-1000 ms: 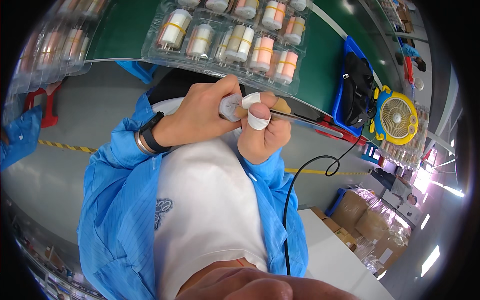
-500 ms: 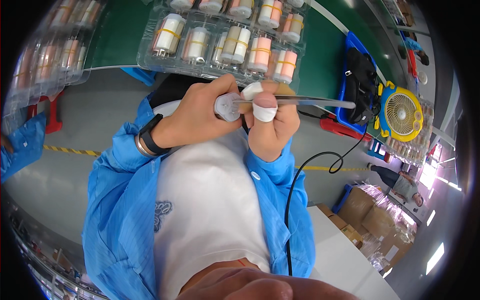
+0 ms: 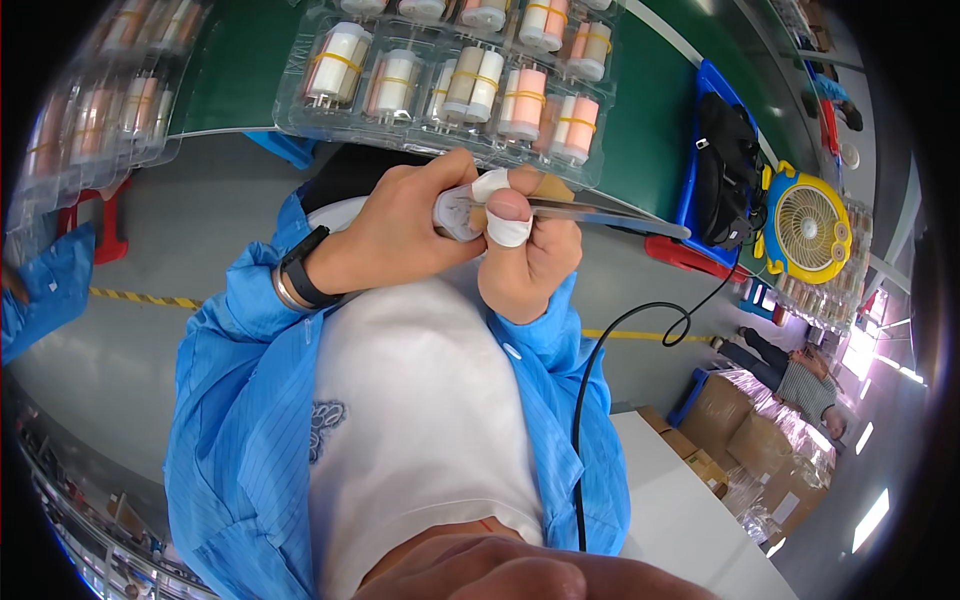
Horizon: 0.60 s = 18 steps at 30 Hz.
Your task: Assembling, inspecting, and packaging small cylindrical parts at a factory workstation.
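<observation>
My left hand (image 3: 395, 225) is closed around a small cylinder with a pale, translucent end (image 3: 458, 214); the rest of it is hidden in my fist. My right hand (image 3: 530, 250) has white tape on its thumb and a finger. It grips slim metal tweezers (image 3: 620, 217), whose long shank sticks out to the right. Their working end meets the cylinder's end, where my fingers partly cover it. Just beyond both hands, a clear plastic tray (image 3: 425, 133) holds several white, pink and grey cylinders in pairs, bound with yellow bands.
More filled trays (image 3: 110, 110) are stacked at the far left. On the green bench (image 3: 650, 150) to the right lie a blue bin (image 3: 692, 190) with a black bag (image 3: 722, 160) and a yellow-blue fan (image 3: 806, 222). A black cable (image 3: 580, 400) hangs beside my right arm. A person (image 3: 800, 385) is in the background.
My right hand and the tweezers have moved slightly left, closer to the cylinder's end. My left hand stays nearly in place, the cylinder turned a little. The background person has shifted.
</observation>
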Each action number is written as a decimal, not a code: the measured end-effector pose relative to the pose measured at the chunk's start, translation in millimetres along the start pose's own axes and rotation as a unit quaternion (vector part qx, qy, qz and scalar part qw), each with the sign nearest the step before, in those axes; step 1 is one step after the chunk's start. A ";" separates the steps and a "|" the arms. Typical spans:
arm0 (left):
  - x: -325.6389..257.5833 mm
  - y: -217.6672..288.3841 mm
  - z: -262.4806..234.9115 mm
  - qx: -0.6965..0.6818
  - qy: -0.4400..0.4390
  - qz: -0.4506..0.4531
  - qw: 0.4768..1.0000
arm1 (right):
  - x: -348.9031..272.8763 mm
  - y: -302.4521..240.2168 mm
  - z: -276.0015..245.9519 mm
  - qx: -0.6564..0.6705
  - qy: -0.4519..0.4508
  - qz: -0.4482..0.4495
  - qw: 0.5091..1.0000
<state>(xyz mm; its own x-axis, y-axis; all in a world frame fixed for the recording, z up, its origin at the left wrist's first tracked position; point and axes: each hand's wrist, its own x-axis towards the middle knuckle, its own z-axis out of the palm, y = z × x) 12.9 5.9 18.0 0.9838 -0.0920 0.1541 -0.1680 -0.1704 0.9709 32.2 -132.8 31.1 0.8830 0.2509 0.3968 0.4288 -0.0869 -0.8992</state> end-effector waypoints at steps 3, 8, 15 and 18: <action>0.5 1.7 -0.8 -0.002 -0.009 -0.004 1.000 | 0.9 -0.3 0.7 0.017 0.003 -0.001 1.000; 1.5 2.6 -2.0 -0.001 -0.020 -0.005 1.000 | 5.4 -0.8 -2.6 0.019 -0.038 -0.021 0.999; 0.5 -4.9 2.3 0.103 -0.002 0.059 0.993 | 32.8 -11.2 -16.3 -0.159 -0.223 -0.189 0.943; 1.8 -0.6 3.5 0.053 0.012 0.037 0.998 | 11.8 -11.1 -13.1 0.067 -0.071 0.069 0.993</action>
<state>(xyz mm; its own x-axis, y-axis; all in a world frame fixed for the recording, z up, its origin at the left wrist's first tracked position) 14.6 2.4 17.1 0.9693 -0.0858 0.2304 -0.2452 -0.2673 0.9319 40.4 -141.5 48.2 0.8918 0.3794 0.2466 0.2674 -0.0024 -0.9636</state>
